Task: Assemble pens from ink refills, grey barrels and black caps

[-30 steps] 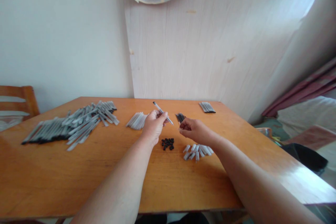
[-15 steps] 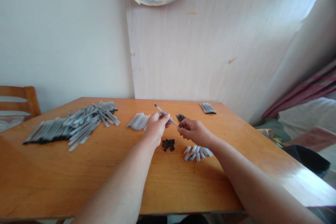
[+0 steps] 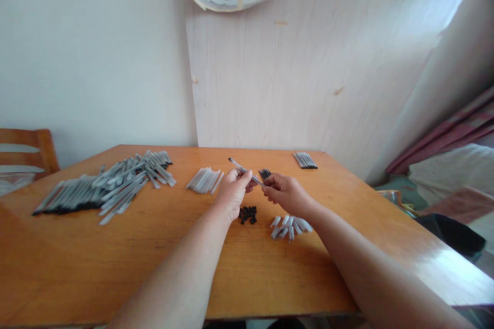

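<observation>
A slim pen point(image 3: 236, 164) with a clear barrel and a black upper end slants between my hands above the table. My left hand point(image 3: 232, 193) is closed around its middle, thumb on top. At the pen's lower right end, my right hand point(image 3: 284, 193) pinches with thumb and forefinger; the fingers hide what exactly is at that end. Small black plugs point(image 3: 249, 215) lie in a cluster below my left hand. Translucent pen caps point(image 3: 291, 227) are heaped under my right wrist. Just beyond the hands lies a bunch of thin dark pieces point(image 3: 264, 174), partly covered.
On the wooden table point(image 3: 162, 262), clear tubes point(image 3: 204, 180) lie in a row left of my hands. A large pile of pens point(image 3: 131, 175) spreads over the left side. More pens point(image 3: 305, 160) rest at the back right. A wooden chair point(image 3: 46, 149) stands at the left.
My hands have moved slightly down with the pen, and my right fingers have shifted a little along its lower end. The view has tilted up slightly.
</observation>
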`<state>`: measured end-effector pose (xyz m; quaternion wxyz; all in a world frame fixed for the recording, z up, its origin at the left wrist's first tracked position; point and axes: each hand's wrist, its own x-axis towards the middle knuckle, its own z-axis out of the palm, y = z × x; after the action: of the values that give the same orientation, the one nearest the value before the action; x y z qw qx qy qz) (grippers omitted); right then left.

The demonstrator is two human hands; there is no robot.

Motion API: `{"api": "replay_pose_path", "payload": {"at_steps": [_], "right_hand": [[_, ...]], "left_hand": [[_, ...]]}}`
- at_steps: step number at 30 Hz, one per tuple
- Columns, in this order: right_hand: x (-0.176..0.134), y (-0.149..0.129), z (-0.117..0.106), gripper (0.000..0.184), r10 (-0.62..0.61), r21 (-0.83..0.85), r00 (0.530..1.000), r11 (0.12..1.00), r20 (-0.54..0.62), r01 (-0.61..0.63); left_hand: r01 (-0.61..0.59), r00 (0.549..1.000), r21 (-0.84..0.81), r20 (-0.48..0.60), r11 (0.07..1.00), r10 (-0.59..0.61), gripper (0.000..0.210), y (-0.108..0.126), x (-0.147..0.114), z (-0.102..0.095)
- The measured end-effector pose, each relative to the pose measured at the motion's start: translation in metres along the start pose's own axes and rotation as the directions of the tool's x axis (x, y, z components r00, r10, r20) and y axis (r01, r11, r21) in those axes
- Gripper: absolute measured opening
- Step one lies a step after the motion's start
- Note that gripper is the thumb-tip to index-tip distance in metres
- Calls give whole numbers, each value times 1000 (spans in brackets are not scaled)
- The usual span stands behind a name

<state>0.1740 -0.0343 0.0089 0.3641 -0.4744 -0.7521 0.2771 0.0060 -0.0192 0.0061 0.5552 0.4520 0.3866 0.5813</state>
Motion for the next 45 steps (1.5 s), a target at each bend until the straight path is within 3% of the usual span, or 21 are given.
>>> {"api": "replay_pose_path", "payload": {"at_steps": [10, 45], "right_hand": [[-3, -9, -3, 18, -71, -170, 996, 983, -50, 62], [-2, -11, -8, 14, -46, -53, 999, 998, -13, 45]], "left_hand": [[2, 1000, -27, -5, 1000, -2, 28, -4, -2, 2], [92, 995, -153, 42, 984, -87, 25, -3, -7, 6]]}}
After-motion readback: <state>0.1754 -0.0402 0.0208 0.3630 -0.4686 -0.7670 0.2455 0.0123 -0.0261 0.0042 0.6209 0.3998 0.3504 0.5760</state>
